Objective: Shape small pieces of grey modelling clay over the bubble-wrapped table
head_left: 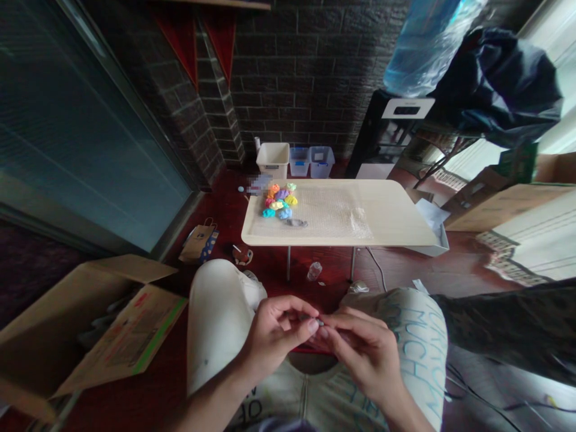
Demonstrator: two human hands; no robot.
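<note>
My left hand [288,327] and my right hand [360,339] meet above my lap, fingertips almost touching. Between them is a small grey piece of modelling clay [320,322], pinched by the thumb and fingers of both hands and partly covered by them. Beyond my knees, colourful lumps of soft clay [281,195] are bunched at the left of a pale table [396,210]. A longer grey clay lump [297,222] lies in front of that bunch, on a clear bubble-wrap sheet [328,207].
An open cardboard box [130,330] stands at my left, with a paper bag [198,243] farther off. Plastic bins [273,157] line the wall behind the table. A water dispenser [378,132] is at the back right. Someone's dark-clothed leg [513,324] extends in from the right.
</note>
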